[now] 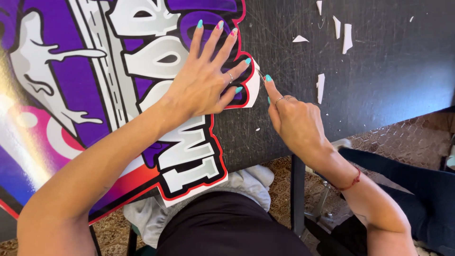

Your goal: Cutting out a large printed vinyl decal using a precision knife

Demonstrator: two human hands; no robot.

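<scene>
Head view shows the left hand (204,78) spread flat on the large glossy purple, red and white printed sticker (142,95) on the scratched black counter (379,71); just right of its white trimmed edge, the right hand (296,118) pinches a thin cutting blade (260,73), nearer that edge

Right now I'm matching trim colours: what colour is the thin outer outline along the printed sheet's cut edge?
Red, on the large glossy printed sheet; clearest in the head view.
</scene>
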